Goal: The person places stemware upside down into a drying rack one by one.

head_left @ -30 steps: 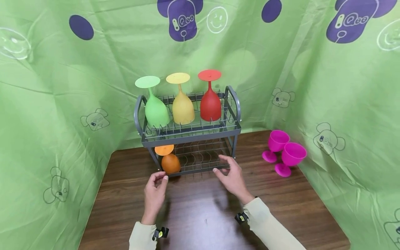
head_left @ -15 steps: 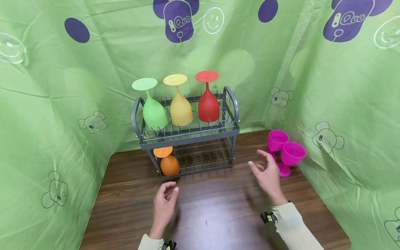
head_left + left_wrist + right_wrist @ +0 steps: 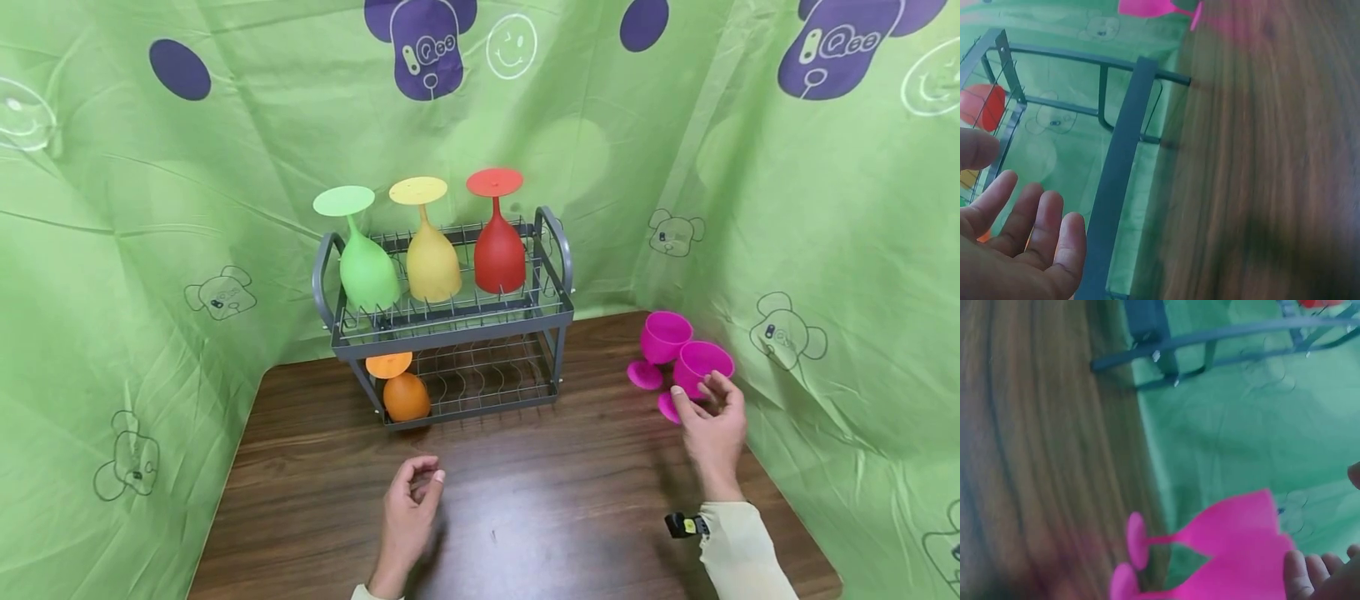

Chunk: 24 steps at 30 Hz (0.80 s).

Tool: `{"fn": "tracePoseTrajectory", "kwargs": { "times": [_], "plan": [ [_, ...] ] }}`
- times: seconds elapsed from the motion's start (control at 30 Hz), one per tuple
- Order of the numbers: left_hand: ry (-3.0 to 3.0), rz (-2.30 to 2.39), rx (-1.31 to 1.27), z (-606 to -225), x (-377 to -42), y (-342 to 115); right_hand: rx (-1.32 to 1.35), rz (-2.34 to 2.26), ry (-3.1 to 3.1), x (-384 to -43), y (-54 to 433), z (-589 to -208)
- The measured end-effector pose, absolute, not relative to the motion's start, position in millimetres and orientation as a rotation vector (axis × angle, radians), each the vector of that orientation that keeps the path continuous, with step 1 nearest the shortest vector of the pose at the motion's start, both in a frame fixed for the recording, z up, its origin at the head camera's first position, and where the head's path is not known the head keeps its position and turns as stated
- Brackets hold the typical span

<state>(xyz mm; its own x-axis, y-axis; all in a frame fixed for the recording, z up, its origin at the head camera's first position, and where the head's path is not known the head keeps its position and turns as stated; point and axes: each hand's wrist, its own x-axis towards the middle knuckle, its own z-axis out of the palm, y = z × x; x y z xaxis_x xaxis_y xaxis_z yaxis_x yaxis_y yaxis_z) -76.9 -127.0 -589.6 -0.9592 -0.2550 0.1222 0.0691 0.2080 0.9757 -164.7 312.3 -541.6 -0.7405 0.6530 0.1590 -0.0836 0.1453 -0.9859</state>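
My right hand is at the nearer of two upright magenta goblets, its thumb and fingers spread apart in front of the bowl. Whether it touches the goblet I cannot tell. In the right wrist view, fingertips overlap the edge of that bowl. Just behind it stands the other magenta goblet. My left hand hovers over the table before the rack, fingers loosely bent and holding nothing. Upside down on the rack's upper tier are a green goblet, a yellow goblet and a red goblet.
The dark two-tier dish rack stands at the back of the wooden table. An orange goblet leans upside down at the left of its lower tier. Green printed cloth encloses the table behind and at both sides.
My right hand has moved right, from the rack's lower front edge to the magenta goblets. My left hand has drawn back from the rack, toward me and slightly right. The goblets stay put.
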Motion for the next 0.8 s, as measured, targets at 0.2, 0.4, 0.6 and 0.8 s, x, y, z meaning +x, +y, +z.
{"fn": "tracePoseTrajectory", "kwargs": {
  "times": [0.2, 0.4, 0.6, 0.8],
  "plan": [
    [-2.273, -1.872, 0.193, -595.1, -71.6, -116.0, -0.671, 1.543, -1.793, -175.1, 333.2, -563.6],
    [-2.290, -1.889, 0.195, -596.4, -67.2, -111.2, -0.681, 1.480, -1.815, -190.7, 346.6, -584.3],
    [-2.294, -1.907, 0.209, -598.0, -65.8, -109.1, -0.592, 1.533, -1.770, -206.1, 352.4, -599.5],
    [-2.297, -1.928, 0.213, -600.0, -63.9, -105.7, -0.625, 1.525, -1.786, -217.3, 360.2, -602.0]
  ]
}}
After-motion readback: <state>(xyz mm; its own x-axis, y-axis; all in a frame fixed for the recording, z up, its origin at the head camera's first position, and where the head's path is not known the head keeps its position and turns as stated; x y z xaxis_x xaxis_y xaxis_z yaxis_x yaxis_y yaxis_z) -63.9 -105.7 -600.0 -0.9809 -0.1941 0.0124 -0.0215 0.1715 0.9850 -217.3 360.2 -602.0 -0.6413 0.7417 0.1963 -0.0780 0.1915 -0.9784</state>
